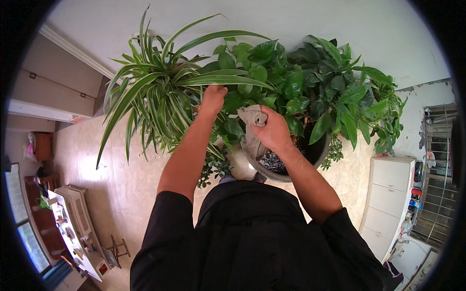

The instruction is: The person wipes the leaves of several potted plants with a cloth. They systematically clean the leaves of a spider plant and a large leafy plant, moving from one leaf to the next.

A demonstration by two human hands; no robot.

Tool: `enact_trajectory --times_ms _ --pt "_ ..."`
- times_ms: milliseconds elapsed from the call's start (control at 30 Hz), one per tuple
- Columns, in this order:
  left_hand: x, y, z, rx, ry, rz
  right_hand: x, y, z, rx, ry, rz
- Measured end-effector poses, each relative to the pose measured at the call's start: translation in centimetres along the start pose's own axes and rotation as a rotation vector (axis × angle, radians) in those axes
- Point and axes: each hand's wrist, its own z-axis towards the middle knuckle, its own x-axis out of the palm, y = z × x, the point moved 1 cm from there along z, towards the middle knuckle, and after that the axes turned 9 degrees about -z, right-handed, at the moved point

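Note:
My right hand (pixel 275 130) is closed round a crumpled grey-beige cloth (pixel 251 127), which hangs down in front of the green leaves. To its left, my left hand (pixel 212 100) reaches in at the edge of a spider plant (pixel 162 80) with long, white-striped leaves. Its fingers look pinched at a long spider plant leaf (pixel 225 79), though the fingertips are partly hidden by foliage. Broad-leaved green plants (pixel 291 82) fill the space beyond both hands. Below my right wrist stands a large dark round pot (pixel 272 175) with dark contents.
A pale wall (pixel 272 19) rises behind the plants. Small-leaved greenery (pixel 213 167) grows low near my feet on the beige tiled floor (pixel 116 194). At the right stand a white cabinet (pixel 388 199) and a barred window (pixel 439 179); at the left, a cluttered white table (pixel 73 237).

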Motion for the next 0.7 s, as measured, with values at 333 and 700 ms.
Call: enact_trajectory --times_ms 333,700 --pt "0.1 0.1 1.8 -0.106 0.270 0.661 0.5 -2.7 -0.8 0.085 0.013 0.116" --pt "1.0 2.8 -1.2 -0.311 0.037 -0.028 4.0 -2.8 3.2 0.018 0.052 -0.027"
